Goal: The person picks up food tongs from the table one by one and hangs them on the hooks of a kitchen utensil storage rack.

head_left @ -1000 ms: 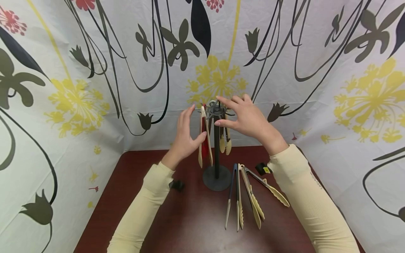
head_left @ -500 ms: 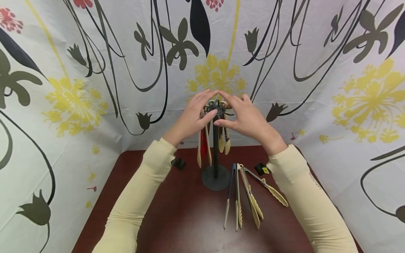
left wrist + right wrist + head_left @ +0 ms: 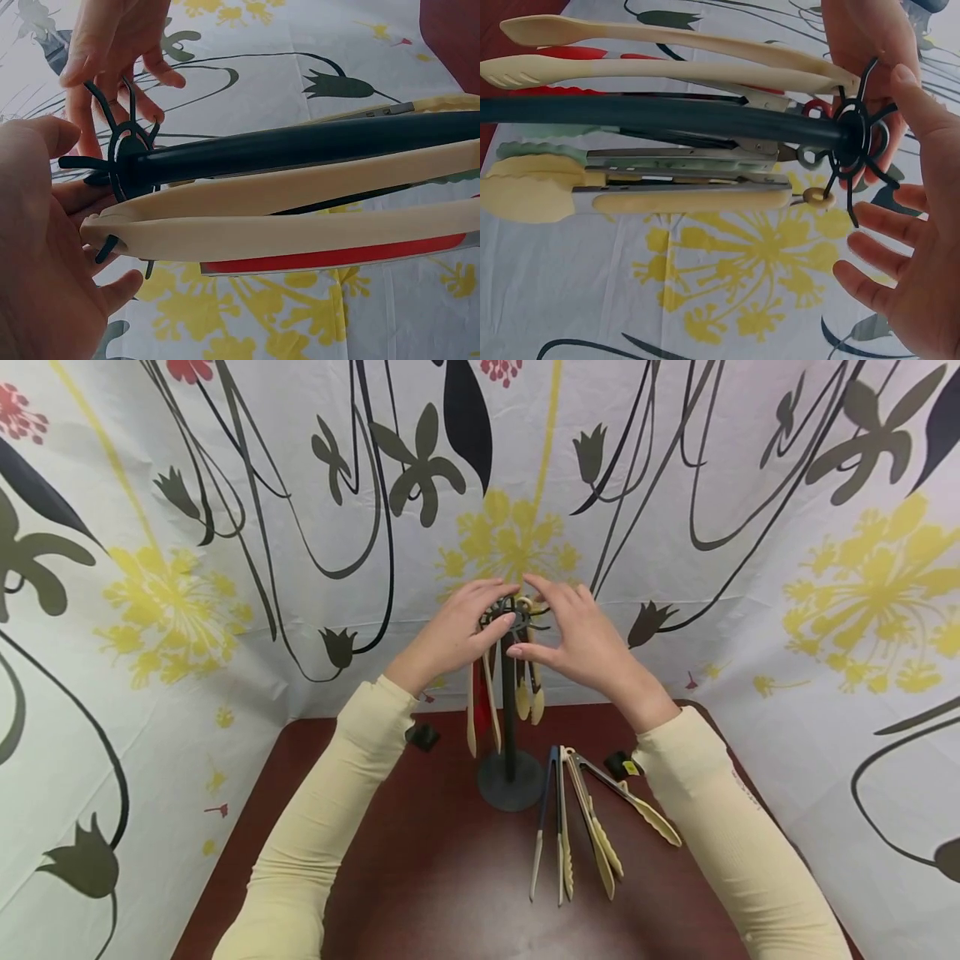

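Observation:
A dark stand [image 3: 509,718] with a ring of hooks [image 3: 853,139] rises from a round base [image 3: 510,783]. My left hand [image 3: 452,631] cups the left side of the hook ring, its thumb in front. At the ring's right side is my right hand [image 3: 588,631], fingers spread and fingertips close to the hooks. Cream tongs [image 3: 315,225] hang from a hook beside my left hand. Red tongs [image 3: 482,693] hang just behind them. Green tongs [image 3: 540,152] and yellow-tipped tongs [image 3: 532,199] hang on the other side of the pole.
Several tongs lie fanned on the dark red table [image 3: 420,868], among them blue-handled tongs [image 3: 553,768] and yellow-tipped tongs [image 3: 656,821]. Small black objects sit at left [image 3: 423,737] and right [image 3: 619,765]. Patterned white cloth [image 3: 300,527] surrounds the table.
My left hand has risen and moved right, from beside the cream tongs to the hook ring. My right hand stays near the ring's right side. The hanging tongs stay on the stand.

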A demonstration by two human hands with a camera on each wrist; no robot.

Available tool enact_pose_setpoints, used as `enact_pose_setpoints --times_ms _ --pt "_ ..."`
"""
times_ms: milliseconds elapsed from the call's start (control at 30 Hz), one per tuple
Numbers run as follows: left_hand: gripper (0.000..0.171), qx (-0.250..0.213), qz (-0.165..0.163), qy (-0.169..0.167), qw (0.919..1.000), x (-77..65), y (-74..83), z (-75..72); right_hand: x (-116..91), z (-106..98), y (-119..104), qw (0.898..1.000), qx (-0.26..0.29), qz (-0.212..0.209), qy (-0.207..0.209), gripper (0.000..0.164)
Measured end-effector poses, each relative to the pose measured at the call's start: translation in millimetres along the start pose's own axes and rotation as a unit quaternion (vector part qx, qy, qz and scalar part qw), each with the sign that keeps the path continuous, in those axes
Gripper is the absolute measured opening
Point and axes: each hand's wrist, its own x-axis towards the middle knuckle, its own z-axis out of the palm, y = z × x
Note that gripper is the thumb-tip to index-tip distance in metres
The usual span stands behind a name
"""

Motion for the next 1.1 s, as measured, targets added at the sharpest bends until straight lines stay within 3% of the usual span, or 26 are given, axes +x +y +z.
enact_pose_setpoints --times_ms 233,467,700,833,1100 --pt "0.052 0.0 0.0 -0.009 1.0 0.0 -1.7 -0.1 -13 5 23 0.999 0.003 0.031 -0.029 0.104" --pt "0.055 -0.009 -0.011 -0.03 0.9995 -2.2 -4.3 1.4 -35 27 54 0.995 0.005 0.064 -0.072 0.108" --pt "0.055 -0.016 -0.018 -0.021 0.9995 -2.9 -6.0 3.7 -61 68 92 0.989 0.019 0.105 -0.1 0.107" --pt "0.054 -0.022 -0.022 -0.016 0.9994 -2.9 -6.0 4.7 -81 95 111 0.981 0.02 0.133 -0.137 0.106" --pt "0.055 -0.028 -0.029 -0.006 0.9992 -2.2 -5.6 4.7 -118 134 135 0.962 0.004 0.177 -0.209 0.088"
